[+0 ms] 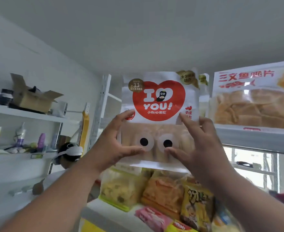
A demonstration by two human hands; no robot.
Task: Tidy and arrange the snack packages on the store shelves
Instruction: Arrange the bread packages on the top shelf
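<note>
Both hands are raised to one white snack bag with a red heart point(158, 101): the left hand point(116, 143) holds its left edge, thumb on the front near the printed eyes and fingers curled up along the side, while the right hand point(198, 144) pinches the right edge, thumb on the front and fingers spread behind. Far left, white wall shelves point(29, 114) carry an open cardboard box point(32, 99) up top and bottles point(22, 138) on the level below; a person wearing a white headset point(70, 152) shows beneath them. The bag stands upright at the left end of the upper shelf point(255, 138), beside the white upright post point(102, 97), with open air in front and the bare ceiling above. Under it, the lower shelf point(94, 206) is crowded to its front edge with yellow, orange and pink packets point(163, 195). Just to the right of the held bag stands a large bag of crisps with red lettering point(255, 101), filling the upper shelf toward its right end.
</note>
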